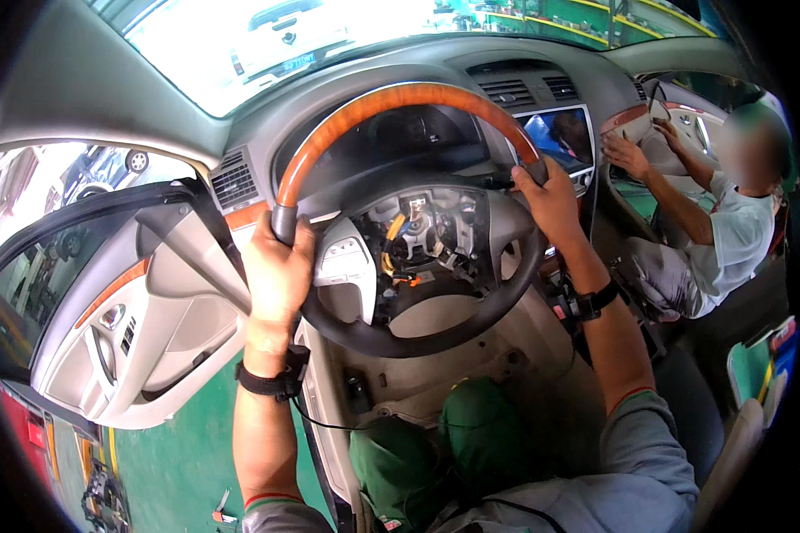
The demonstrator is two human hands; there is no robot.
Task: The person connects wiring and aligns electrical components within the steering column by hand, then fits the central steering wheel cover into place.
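Observation:
A steering wheel (418, 94) with a wood-grain upper rim and dark lower rim fills the middle of the view. My left hand (277, 271) is closed around its left side, at the seam between wood and dark grip. On the upper right of the rim, my right hand (549, 201) has its fingers wrapped round and the thumb along the inner side. The wheel's centre cover is off, so the bare hub (431, 233) shows. A yellow wire (395, 227) and an orange connector (407, 279) hang there, beside a silver button panel (343, 265).
The driver's door (173, 333) stands wide on the left, above a green floor (169, 471). A centre screen (567, 133) is lit. At the passenger side a co-worker (733, 222) raises both hands near the dashboard. A thin black cable (329, 426) runs from my left wrist strap across my lap.

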